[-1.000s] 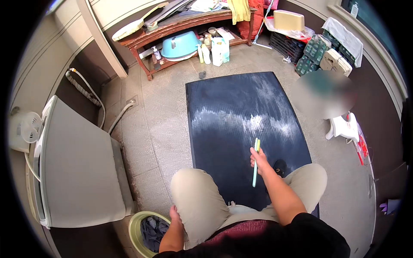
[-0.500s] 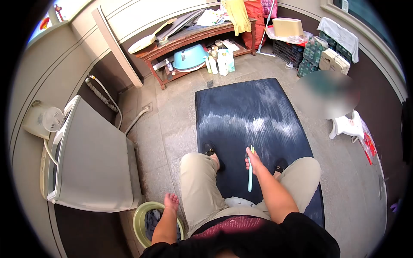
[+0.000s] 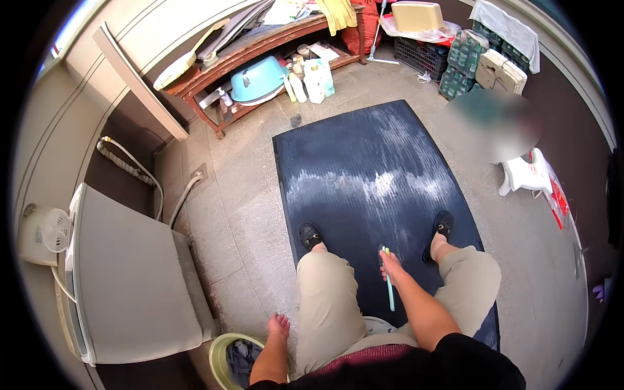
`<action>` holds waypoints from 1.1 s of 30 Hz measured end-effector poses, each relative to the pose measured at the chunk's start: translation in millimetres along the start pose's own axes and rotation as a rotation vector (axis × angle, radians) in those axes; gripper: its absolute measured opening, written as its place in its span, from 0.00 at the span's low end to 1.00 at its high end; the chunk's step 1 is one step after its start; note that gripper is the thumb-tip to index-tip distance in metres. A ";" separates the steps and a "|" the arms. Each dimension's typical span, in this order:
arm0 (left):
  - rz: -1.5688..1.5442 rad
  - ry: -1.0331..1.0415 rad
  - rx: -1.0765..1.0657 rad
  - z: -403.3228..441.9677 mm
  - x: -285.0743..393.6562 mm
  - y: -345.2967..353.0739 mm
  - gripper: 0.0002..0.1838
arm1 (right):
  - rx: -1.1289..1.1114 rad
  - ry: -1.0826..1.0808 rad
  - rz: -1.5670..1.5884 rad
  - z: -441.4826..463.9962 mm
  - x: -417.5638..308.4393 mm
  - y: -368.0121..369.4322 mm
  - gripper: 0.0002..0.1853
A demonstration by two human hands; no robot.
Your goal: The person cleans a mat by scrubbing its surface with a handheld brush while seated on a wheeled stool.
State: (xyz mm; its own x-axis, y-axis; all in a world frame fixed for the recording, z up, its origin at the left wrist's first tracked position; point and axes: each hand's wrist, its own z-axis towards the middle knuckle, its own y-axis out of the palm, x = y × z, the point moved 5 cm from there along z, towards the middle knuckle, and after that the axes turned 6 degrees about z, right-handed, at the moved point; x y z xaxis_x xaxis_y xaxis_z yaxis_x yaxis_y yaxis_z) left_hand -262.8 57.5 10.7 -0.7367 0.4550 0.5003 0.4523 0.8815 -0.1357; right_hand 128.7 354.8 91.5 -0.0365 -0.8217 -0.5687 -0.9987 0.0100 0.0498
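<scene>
My right hand (image 3: 390,265) is closed around a slim pale-blue stick (image 3: 390,294) with a yellow-green part at its upper end. It is held between my knees, above a dark ribbed mat (image 3: 351,153) marked with whitish streaks. What kind of tool the stick is, I cannot make out. My left hand (image 3: 279,325) holds nothing and its fingers are loosely apart. Just below it stands a light green basin (image 3: 224,364) with dark grey cloth (image 3: 243,356) in it. Under me, part of a white seat (image 3: 377,325) shows.
A grey appliance (image 3: 133,273) stands at the left, with a drain hose (image 3: 185,200) on the floor. Along the back is a wooden bench (image 3: 214,73) with a blue tub (image 3: 259,79) and bottles beneath. Crates (image 3: 421,57) and a white stool (image 3: 524,173) line the right.
The view has tilted and shifted, so the appliance and bench sit further left. My right foot has moved outward to the right, and my knees have shifted. The stick stays in my right hand.
</scene>
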 end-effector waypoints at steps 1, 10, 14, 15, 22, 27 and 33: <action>0.022 0.002 -0.004 0.4 2.5 11.0 0.24 | 0.018 0.044 0.025 9.0 -0.2 -2.0 0.16; 0.045 0.048 -0.095 58.8 94.5 196.3 0.16 | 0.115 0.115 -0.104 117.8 -41.4 8.1 0.27; 0.001 0.170 -0.250 76.3 151.4 306.3 0.16 | 0.318 -0.265 -0.756 160.2 -68.3 1.7 0.38; 0.003 0.199 -0.274 67.6 163.8 333.3 0.18 | 0.292 -0.258 -0.834 152.9 -78.6 3.1 0.37; 0.090 0.096 -0.505 51.6 156.1 446.8 0.19 | 0.268 -0.201 -1.049 148.8 -7.6 -9.0 0.37; 0.219 -0.345 -0.754 39.8 93.3 449.1 0.20 | 0.307 -0.359 -1.081 224.6 -90.8 27.3 0.37; 0.305 -0.514 -0.828 47.3 69.8 440.4 0.22 | 0.332 -0.459 -1.072 287.4 -175.1 63.5 0.37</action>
State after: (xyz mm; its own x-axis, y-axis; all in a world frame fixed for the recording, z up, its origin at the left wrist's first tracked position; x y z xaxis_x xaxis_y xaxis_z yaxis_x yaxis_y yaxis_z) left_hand -138.9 483.4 -54.6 -0.5701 0.8168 0.0889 0.7189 0.4435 0.5352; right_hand 61.6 663.0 -41.7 0.8725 -0.2250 -0.4338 -0.4879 -0.3508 -0.7993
